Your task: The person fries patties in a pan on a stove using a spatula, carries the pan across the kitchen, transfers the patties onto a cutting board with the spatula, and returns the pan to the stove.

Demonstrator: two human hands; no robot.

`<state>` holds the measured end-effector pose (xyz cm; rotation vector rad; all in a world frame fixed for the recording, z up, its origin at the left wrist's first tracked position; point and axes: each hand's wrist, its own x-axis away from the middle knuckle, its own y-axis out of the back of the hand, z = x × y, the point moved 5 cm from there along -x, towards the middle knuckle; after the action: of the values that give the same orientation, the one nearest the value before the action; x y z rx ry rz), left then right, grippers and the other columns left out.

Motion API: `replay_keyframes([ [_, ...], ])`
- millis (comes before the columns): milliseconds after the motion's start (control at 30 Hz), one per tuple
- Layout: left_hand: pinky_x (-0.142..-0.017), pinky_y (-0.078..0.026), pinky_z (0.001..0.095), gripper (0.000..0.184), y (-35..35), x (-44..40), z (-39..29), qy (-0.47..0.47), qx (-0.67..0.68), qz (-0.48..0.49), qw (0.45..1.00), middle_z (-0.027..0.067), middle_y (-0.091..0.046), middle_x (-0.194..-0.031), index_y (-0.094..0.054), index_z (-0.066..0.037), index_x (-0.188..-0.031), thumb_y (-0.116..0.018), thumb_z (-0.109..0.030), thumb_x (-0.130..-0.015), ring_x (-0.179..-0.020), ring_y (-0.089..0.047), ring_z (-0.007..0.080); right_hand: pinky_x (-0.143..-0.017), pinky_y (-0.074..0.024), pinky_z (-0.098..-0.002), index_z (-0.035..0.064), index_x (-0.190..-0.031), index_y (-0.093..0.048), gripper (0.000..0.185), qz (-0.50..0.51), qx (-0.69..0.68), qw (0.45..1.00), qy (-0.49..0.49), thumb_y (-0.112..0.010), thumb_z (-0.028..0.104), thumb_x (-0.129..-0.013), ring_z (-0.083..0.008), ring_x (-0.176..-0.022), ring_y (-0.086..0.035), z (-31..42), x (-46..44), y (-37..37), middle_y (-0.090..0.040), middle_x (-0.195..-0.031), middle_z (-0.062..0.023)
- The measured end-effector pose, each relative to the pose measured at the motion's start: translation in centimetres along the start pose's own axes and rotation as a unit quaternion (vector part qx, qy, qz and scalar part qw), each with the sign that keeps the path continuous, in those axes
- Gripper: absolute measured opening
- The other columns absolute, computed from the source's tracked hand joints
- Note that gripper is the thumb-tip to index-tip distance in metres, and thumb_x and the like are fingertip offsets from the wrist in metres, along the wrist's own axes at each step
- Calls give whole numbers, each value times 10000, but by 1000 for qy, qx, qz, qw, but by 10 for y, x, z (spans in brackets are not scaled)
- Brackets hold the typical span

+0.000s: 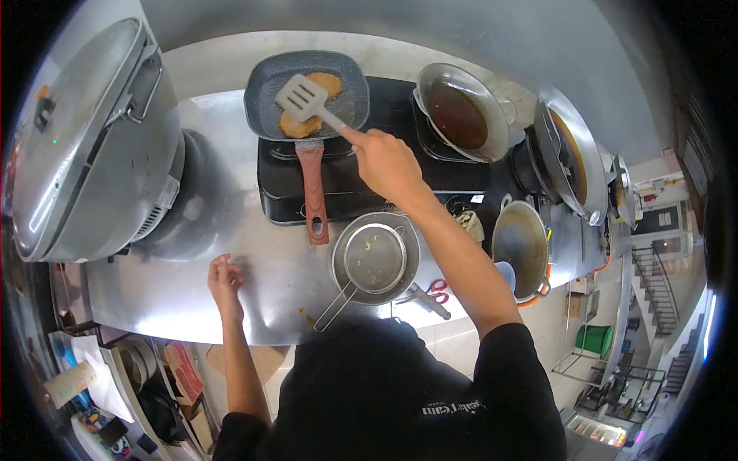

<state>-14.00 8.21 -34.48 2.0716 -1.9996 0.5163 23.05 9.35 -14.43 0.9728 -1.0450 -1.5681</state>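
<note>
My right hand grips the handle of a slotted spatula, its fingers wrapped round it. The spatula's pale blade is over a square grey frying pan, in front of two browned patties. One patty lies toward the back of the pan, the other patty nearer its wooden handle. The blade partly covers both; whether it touches them I cannot tell. Above the steel counter, my left hand holds nothing, fingers loosely bent and apart. It is away from the pan handle.
A black gas stove bears the pan and a wok of dark liquid. A sieve rests on a pot before it. Red-handled scissors lie beside that. A big lidded steel cooker stands left; more pans are right.
</note>
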Motion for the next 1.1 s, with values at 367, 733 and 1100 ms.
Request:
replay_keyframes([
  [367, -550, -416, 309, 153, 77, -20, 10, -218, -326, -198, 898, 44, -531, -615, -625, -27, -972, -619, -179, -979, -556, -490, 140, -918, -491, -467, 120, -1375, -577, 391, -40, -49, 998, -25, -512, 153, -991, -453, -1072, -624, -30, -47, 31, -656, -1105, -286],
  [733, -555, -451, 382, 211, 56, -16, -5, -272, -440, -210, 830, 98, -609, -655, -642, -52, -905, -658, -258, -949, -562, -579, 256, -759, -500, -356, 223, -1438, -532, 436, 46, -57, 995, -74, -518, 206, -1002, -244, -695, -622, -69, -47, -23, -627, -773, -225],
  [1100, -551, -442, 384, 219, 54, -19, -2, -234, -462, -214, 828, 90, -592, -639, -626, -71, -902, -670, -282, -937, -567, -573, 259, -713, -488, -335, 198, -1438, -534, 428, 85, 6, 995, -58, -512, 165, -1012, -167, -651, -524, -61, -55, -11, -567, -710, -172],
])
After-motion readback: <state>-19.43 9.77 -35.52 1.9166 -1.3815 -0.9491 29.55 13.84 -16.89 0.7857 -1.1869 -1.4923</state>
